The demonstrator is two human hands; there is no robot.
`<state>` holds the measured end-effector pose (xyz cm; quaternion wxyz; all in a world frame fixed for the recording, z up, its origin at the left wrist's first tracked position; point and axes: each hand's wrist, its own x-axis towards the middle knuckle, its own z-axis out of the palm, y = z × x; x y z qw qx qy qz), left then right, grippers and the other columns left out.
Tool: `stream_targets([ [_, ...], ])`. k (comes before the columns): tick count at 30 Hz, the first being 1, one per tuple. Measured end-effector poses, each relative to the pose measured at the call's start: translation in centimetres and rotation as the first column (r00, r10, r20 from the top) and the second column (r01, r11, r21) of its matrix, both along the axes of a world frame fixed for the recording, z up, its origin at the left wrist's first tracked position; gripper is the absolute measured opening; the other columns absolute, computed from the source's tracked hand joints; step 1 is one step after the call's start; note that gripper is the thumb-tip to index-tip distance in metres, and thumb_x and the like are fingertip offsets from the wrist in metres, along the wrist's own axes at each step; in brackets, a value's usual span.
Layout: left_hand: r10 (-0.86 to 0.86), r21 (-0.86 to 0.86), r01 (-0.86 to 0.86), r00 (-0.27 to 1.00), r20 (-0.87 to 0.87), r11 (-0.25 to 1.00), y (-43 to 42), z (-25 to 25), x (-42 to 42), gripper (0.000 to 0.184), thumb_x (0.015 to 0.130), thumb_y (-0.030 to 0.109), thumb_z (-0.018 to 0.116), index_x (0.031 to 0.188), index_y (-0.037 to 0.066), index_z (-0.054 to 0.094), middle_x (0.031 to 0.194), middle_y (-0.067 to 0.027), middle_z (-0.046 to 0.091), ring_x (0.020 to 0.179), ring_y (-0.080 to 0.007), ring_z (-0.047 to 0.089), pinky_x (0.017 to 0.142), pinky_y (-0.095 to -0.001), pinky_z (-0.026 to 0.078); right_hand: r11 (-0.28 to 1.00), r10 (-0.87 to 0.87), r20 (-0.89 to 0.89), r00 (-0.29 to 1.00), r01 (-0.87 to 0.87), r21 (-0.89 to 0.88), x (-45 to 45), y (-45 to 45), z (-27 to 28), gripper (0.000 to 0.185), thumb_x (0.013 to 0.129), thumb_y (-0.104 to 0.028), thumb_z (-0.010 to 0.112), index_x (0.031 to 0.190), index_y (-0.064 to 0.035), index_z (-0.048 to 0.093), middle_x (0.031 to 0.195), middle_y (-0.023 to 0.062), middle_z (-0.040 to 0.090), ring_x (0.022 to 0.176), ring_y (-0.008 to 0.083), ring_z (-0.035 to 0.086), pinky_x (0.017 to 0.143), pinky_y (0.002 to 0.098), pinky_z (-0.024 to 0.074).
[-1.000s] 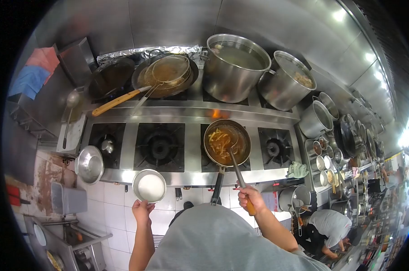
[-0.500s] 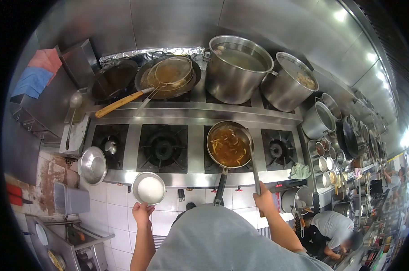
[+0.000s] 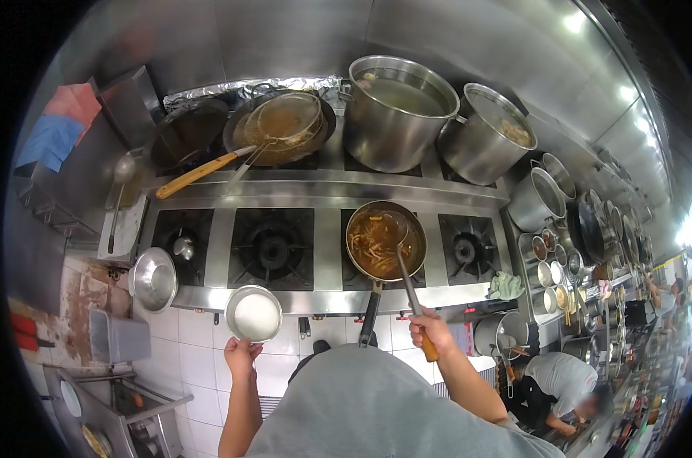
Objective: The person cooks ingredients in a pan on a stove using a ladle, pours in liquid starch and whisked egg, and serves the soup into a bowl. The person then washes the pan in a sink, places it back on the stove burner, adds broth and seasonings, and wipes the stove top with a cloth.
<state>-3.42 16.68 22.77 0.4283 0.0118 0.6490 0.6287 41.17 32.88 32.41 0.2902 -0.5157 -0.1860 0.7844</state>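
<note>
My left hand point(image 3: 243, 353) is closed on the near rim of a metal bowl point(image 3: 248, 293) and holds it in front of the stove. White liquid point(image 3: 257, 317) lies in the bowl. My right hand point(image 3: 433, 333) grips the wooden end of a ladle point(image 3: 409, 286), whose head dips into brown sauce. That sauce with pale strips point(image 3: 373, 246) fills part of a frying pan point(image 3: 371, 309) on a burner, its black handle pointing toward my body.
Two large stockpots point(image 3: 392, 141) stand on the rear burners. A wok point(image 3: 235, 137) with a wooden-handled strainer point(image 3: 197, 174) is at back left. An empty metal bowl point(image 3: 155, 281) sits at the left edge. A green cloth point(image 3: 506, 285) lies right; a co-worker point(image 3: 564, 382) bends over beyond.
My right hand has shifted slightly left and turned. The ladle's head moved from the pan's right side further into the sauce, and the strips were stirred. My left hand still holds the bowl.
</note>
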Motion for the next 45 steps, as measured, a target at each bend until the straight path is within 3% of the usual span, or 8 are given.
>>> stream_targets([
  [10,0.037,-0.034,-0.037,0.999,-0.010,0.999,-0.3,1.2,0.5,0.015,0.092,0.006,0.060,0.081,0.008,0.050,0.074,-0.0091,0.065,0.062,-0.0203,0.070,0.061,-0.0325,0.061,0.891,0.006,0.691,0.723,-0.318,0.324,3.9,1.2,-0.9,0.062,0.086,-0.007,0.066,0.145,0.0004,0.047,0.073,0.0072,0.063,0.048,0.0149,0.056,0.044,0.0305,0.0471],
  [16,0.052,-0.049,-0.052,0.999,-0.014,0.997,-0.8,1.4,0.7,0.014,0.091,0.007,0.060,0.082,0.008,0.049,0.076,-0.0099,0.066,0.064,-0.0215,0.071,0.062,-0.0326,0.061,0.540,-0.328,0.921,0.212,-0.757,0.367,4.9,-1.9,-1.1,0.062,0.085,-0.008,0.068,0.144,-0.0005,0.050,0.078,0.0104,0.064,0.055,0.0156,0.060,0.050,0.0315,0.0492],
  [18,0.054,-0.055,-0.055,0.998,-0.016,0.997,-0.8,1.3,0.8,0.014,0.091,0.007,0.060,0.082,0.008,0.049,0.077,-0.0100,0.066,0.064,-0.0217,0.071,0.062,-0.0327,0.061,0.926,0.219,0.686,0.694,-0.368,0.077,3.4,-2.3,1.7,0.057,0.088,-0.009,0.065,0.143,-0.0038,0.052,0.086,0.0114,0.064,0.065,0.0154,0.063,0.053,0.0296,0.0491],
  [20,0.055,-0.032,-0.055,0.998,-0.003,0.998,-0.7,1.3,0.8,0.014,0.091,0.006,0.060,0.082,0.009,0.049,0.077,-0.0101,0.066,0.064,-0.0216,0.071,0.061,-0.0331,0.061,0.961,0.222,0.480,0.849,-0.274,0.040,3.7,-2.4,1.2,0.047,0.092,-0.010,0.061,0.138,-0.0082,0.054,0.084,0.0068,0.060,0.065,0.0135,0.058,0.052,0.0264,0.0445],
  [23,0.058,-0.042,-0.058,0.998,0.005,0.997,-0.3,1.2,0.9,0.015,0.091,0.005,0.060,0.082,0.009,0.049,0.077,-0.0097,0.066,0.064,-0.0213,0.071,0.061,-0.0330,0.062,0.977,-0.037,-0.270,0.962,-0.022,-0.212,2.7,-2.4,2.3,0.033,0.097,-0.010,0.056,0.129,-0.0118,0.053,0.073,-0.0002,0.047,0.054,0.0099,0.042,0.046,0.0233,0.0337],
  [27,0.055,-0.034,-0.056,0.998,-0.007,0.998,0.0,1.4,1.1,0.015,0.091,0.005,0.060,0.081,0.009,0.049,0.076,-0.0094,0.066,0.063,-0.0208,0.071,0.060,-0.0332,0.062,0.977,-0.055,-0.330,0.942,-0.018,-0.213,1.8,-2.2,1.8,0.033,0.096,-0.010,0.056,0.130,-0.0110,0.053,0.074,0.0005,0.049,0.055,0.0100,0.044,0.046,0.0235,0.0347],
  [35,0.063,-0.023,-0.063,0.998,0.004,0.998,0.0,1.6,1.4,0.018,0.091,0.005,0.061,0.078,0.009,0.049,0.073,-0.0092,0.064,0.060,-0.0193,0.069,0.060,-0.0326,0.061,0.998,0.046,0.107,0.993,-0.050,0.032,2.0,0.0,3.4,0.030,0.093,-0.007,0.061,0.121,-0.0127,0.054,0.068,0.0023,0.050,0.047,0.0119,0.044,0.042,0.0249,0.0341],
  [45,0.068,-0.036,-0.068,0.998,-0.004,0.997,-0.5,1.2,1.5,0.016,0.092,0.005,0.060,0.082,0.009,0.049,0.076,-0.0092,0.066,0.065,-0.0226,0.073,0.060,-0.0329,0.061,0.970,0.011,0.270,0.963,-0.076,0.231,3.1,1.9,5.8,0.046,0.089,-0.002,0.062,0.134,-0.0049,0.053,0.065,0.0023,0.053,0.042,0.0122,0.048,0.038,0.0254,0.0364],
])
